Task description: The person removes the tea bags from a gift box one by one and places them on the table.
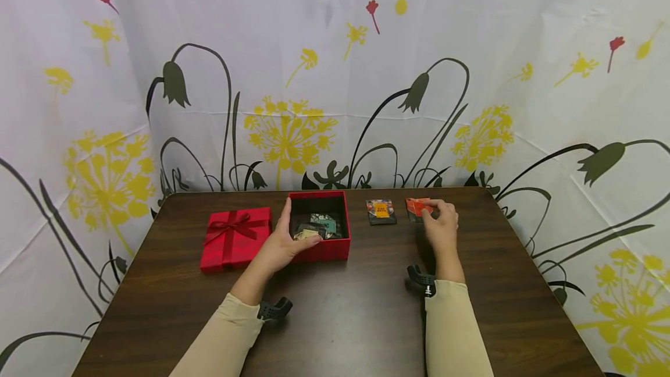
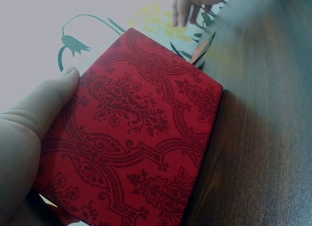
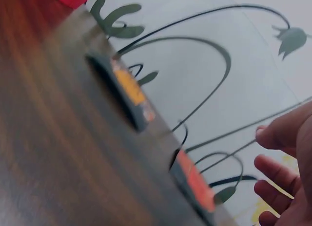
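Open red gift box, square, dark inside, stands upright on the brown table just right of its lid; patterned damask print on its outer wall shows in the left wrist view. Small packets lie inside, one teal, one tan. Left hand grips the box's near left corner, thumb along the left wall, fingers over the front rim. Small orange-red packet, flat and rectangular, lies near the table's far edge, well right of the box; right hand touches its right end with fingertips.
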`<state>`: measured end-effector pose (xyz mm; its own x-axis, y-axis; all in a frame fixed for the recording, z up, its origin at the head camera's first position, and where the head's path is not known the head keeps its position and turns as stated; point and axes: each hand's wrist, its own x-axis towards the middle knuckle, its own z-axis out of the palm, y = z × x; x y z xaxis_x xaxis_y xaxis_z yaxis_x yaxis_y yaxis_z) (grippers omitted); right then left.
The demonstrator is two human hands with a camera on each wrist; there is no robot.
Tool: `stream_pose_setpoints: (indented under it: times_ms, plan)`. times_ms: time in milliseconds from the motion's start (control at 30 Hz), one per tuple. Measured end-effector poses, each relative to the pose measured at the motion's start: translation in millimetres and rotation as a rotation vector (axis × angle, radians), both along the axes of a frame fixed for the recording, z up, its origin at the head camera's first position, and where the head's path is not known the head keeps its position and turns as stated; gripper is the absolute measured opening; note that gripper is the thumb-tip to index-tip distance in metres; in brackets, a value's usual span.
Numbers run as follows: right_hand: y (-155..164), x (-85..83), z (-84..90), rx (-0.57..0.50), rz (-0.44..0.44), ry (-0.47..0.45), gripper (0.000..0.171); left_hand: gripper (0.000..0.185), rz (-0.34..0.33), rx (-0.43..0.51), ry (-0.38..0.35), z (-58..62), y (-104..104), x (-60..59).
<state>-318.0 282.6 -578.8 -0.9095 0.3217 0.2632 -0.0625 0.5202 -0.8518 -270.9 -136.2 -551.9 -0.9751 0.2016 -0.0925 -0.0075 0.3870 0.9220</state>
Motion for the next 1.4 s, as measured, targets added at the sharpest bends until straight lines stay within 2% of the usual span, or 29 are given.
stream_pose_setpoints:
  times_ms: [133, 300, 433, 667, 833, 1033, 1167, 1400]
  plan:
    - [-5, 2.4, 14.6, -0.043, -0.016, 0.104, 0.015, 0.133, 0.004, -0.008, -0.001, 0.0, 0, 0.4]
    - [-22, 6.5, 37.3, -0.121, 0.003, 0.172, 0.016, 0.133, 0.01, -0.014, -0.002, -0.7, 1, 0.1]
    - [-44, 10.3, 55.9, -0.161, 0.071, 0.24, 0.021, 0.132, 0.004, -0.011, 0.001, 0.5, 0, -0.1]
    - [-76, 19.9, 83.5, -0.126, 0.21, 0.301, 0.016, 0.131, 0.008, -0.012, 0.006, 6.3, 0, -0.8]
    - [-90, 33.3, 99.1, -0.179, 0.311, 0.249, 0.011, 0.129, 0.008, -0.013, -0.001, 5.0, 0, -0.1]
    - [-106, 44.4, 109.8, -0.257, 0.448, 0.116, 0.014, 0.132, 0.002, -0.007, -0.011, 1.6, 1, 3.8]
    - [-122, 41.6, 115.8, -0.309, 0.486, 0.022, 0.012, 0.131, 0.001, -0.002, -0.007, 2.0, 2, 3.2]
    - [-156, 31.7, 124.9, -0.455, 0.472, -0.122, 0.014, 0.128, 0.01, 0.0, -0.012, 1.9, 0, 2.2]
